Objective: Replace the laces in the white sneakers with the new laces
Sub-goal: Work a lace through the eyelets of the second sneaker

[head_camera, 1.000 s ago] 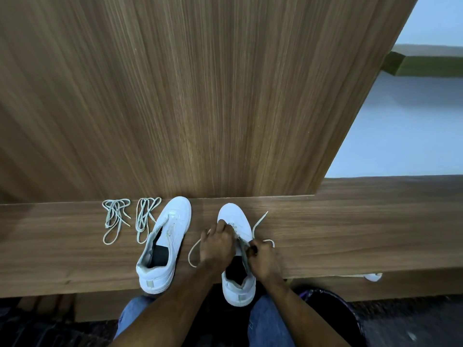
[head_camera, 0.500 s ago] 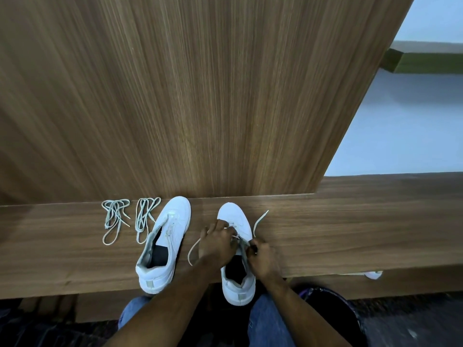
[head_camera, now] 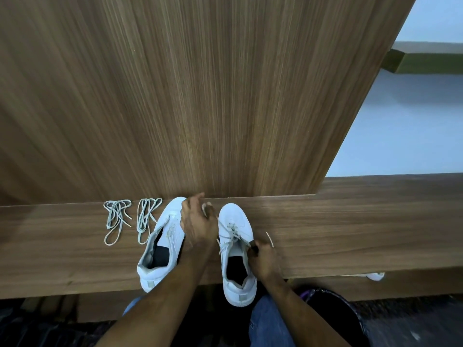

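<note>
Two white sneakers stand toes-away on the wooden worktop [head_camera: 350, 234], their heels at its near edge. Take the right sneaker [head_camera: 235, 251] as the landmark: its lace [head_camera: 231, 235] runs loose across the eyelets. The right hand [head_camera: 263, 259] sits against this sneaker's right side, fingers curled and pinching one lace strand, whose tip sticks up just beyond the knuckles. The left hand [head_camera: 198, 221] is raised just left of the sneaker's toe, fingers curled round the other end of the lace, which stretches taut from the hand down to the eyelets. Just left of the landmark, partly under the left forearm, lies the left sneaker [head_camera: 160, 244], tongue open; whether it has a lace I cannot tell. Farther left, two bundled laces [head_camera: 130, 219] lie side by side, apart from both sneakers.
</note>
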